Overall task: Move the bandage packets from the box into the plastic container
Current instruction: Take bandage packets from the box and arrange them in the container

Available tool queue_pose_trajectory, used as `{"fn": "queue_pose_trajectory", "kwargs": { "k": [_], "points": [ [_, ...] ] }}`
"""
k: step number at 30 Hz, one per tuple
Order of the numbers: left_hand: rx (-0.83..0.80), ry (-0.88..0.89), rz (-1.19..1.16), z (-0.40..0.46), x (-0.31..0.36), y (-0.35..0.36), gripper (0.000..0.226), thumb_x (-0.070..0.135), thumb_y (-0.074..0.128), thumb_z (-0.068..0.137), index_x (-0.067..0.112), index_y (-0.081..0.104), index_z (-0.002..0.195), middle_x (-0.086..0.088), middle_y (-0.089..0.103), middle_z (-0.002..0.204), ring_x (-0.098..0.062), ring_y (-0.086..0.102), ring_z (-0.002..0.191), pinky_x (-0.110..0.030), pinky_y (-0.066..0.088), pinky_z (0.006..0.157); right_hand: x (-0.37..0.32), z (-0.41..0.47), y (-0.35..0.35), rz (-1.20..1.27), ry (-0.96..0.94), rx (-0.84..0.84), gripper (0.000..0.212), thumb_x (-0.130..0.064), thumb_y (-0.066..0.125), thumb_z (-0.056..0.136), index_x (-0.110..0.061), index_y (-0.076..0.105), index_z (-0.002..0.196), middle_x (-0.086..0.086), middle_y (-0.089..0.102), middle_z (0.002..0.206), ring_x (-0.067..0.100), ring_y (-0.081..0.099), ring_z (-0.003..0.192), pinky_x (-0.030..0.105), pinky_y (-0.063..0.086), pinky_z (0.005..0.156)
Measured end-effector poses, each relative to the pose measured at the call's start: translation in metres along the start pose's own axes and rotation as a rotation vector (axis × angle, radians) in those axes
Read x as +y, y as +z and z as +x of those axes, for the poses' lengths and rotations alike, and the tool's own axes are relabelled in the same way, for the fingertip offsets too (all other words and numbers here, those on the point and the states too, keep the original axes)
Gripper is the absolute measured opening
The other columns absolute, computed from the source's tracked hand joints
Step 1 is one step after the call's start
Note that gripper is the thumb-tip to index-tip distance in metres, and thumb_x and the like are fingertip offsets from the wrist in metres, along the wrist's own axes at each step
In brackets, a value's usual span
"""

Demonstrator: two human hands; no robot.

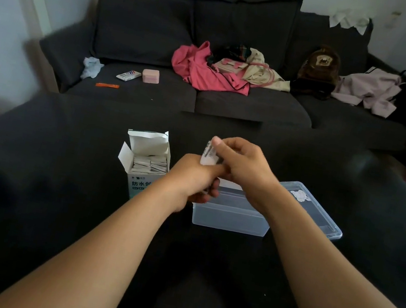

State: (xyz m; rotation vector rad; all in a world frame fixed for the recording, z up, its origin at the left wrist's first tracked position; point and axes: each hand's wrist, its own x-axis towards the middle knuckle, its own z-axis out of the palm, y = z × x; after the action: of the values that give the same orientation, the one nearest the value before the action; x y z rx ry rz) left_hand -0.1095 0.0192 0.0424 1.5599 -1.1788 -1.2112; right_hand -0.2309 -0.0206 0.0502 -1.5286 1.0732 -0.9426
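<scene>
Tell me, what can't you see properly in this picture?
- Inside of the plastic container, head view: both hands cover it, so any packets there are hidden.
- Print on the bandage packets that the right hand holds: blurred.
- Left hand fingertips: tucked under the right hand.
- Box label: cut off by the left wrist.

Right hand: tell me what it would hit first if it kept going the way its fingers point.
The right hand points left, holding bandage packets against the left hand. Going on, it would probably meet the open box first, though depth is hard to judge here.
</scene>
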Motion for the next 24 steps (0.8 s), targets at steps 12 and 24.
{"fn": "queue_pose_trajectory", "kwargs": {
  "k": [12,24],
  "points": [
    [0.368,0.278,0.482,0.007,-0.003,0.014,0.017,0.019,0.06,0.094,0.02,0.058,0.077,0.007,0.057,0.066,-0.006,0.051,0.056,-0.015,0.033,0.044,-0.005,-0.009,0.019,0.052,0.012,0.067,0.044,-0.034,0.07,0.093,-0.017,0.056,0.131,-0.003,0.064,0.11,0.014,0.065,0.098,0.029,0.057,0.081],
    [0.291,0.163,0.268,0.014,-0.003,0.014,0.015,0.019,0.064,0.094,0.017,0.066,0.079,-0.003,0.064,0.069,-0.01,0.056,0.052,-0.02,0.04,0.044,-0.003,-0.009,0.008,-0.014,-0.117,0.048,0.038,-0.039,0.061,0.097,-0.017,0.061,0.128,-0.001,0.067,0.112,0.011,0.067,0.1,0.028,0.059,0.081]
  ]
}}
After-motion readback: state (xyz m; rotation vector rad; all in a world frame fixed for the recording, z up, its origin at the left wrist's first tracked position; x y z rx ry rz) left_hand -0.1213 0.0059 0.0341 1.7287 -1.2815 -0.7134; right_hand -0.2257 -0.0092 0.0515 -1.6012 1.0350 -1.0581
